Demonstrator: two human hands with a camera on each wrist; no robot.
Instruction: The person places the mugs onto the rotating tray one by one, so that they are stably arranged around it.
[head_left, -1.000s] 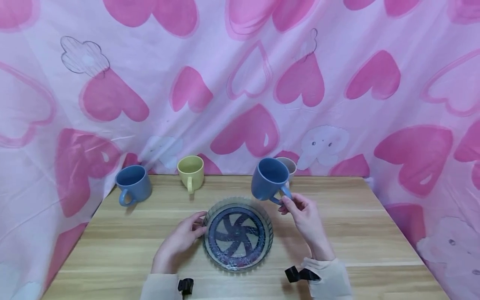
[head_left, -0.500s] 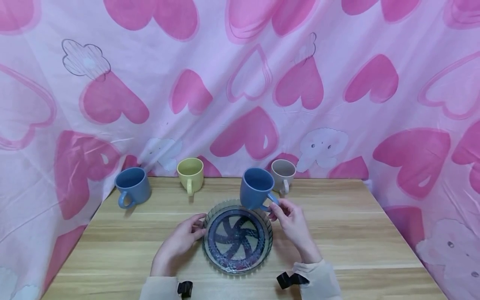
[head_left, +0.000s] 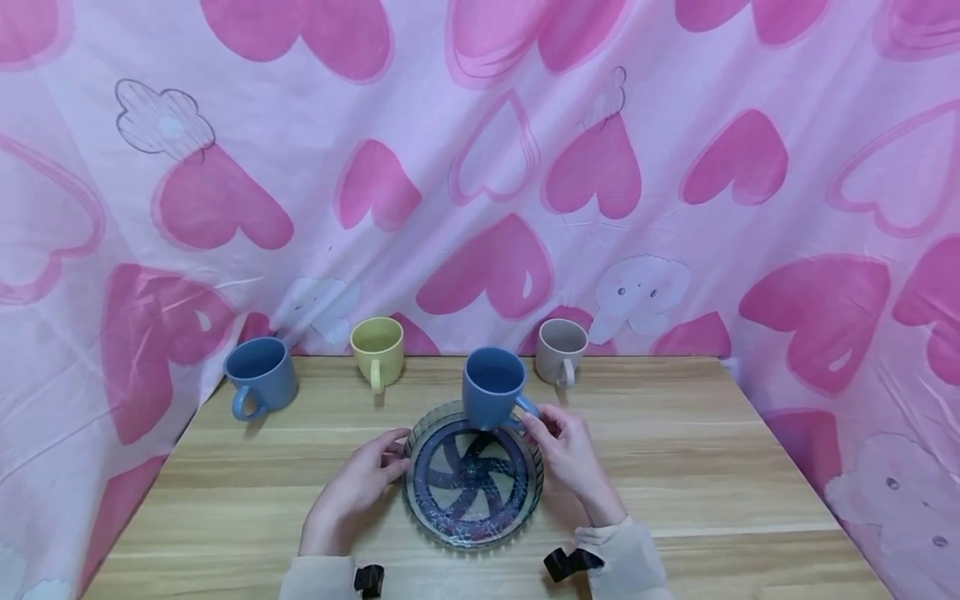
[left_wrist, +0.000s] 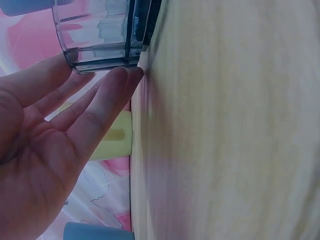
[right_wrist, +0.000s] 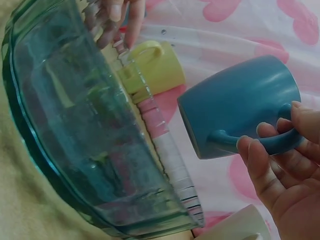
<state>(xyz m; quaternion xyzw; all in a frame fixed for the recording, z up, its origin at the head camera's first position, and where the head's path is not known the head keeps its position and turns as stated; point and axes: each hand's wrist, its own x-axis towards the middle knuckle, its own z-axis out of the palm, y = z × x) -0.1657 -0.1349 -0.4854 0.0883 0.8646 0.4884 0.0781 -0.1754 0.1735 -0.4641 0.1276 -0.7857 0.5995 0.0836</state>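
A round glass dish (head_left: 468, 532) with a fluted wall and a dark swirl pattern lies on the wooden table. My left hand (head_left: 362, 477) touches its left side; in the left wrist view its fairly straight fingers (left_wrist: 92, 117) meet the clear glass wall. My right hand (head_left: 572, 458) pinches the handle of a blue mug (head_left: 492, 398). The mug is upright and overlaps the dish's far edge in the head view. In the right wrist view, a gap shows between the blue mug (right_wrist: 235, 107) and the dish (right_wrist: 100, 145).
Along the table's back stand a second blue mug (head_left: 262, 379) at left, a yellow mug (head_left: 378, 354) and a grey mug (head_left: 558, 354) behind the held one. A pink heart-patterned cloth (head_left: 480, 167) hangs behind the table (head_left: 712, 483) and at its sides.
My right hand has carried the blue mug left and lower, from right of the dish to over its far edge, uncovering the grey mug. My left hand stays at the dish.
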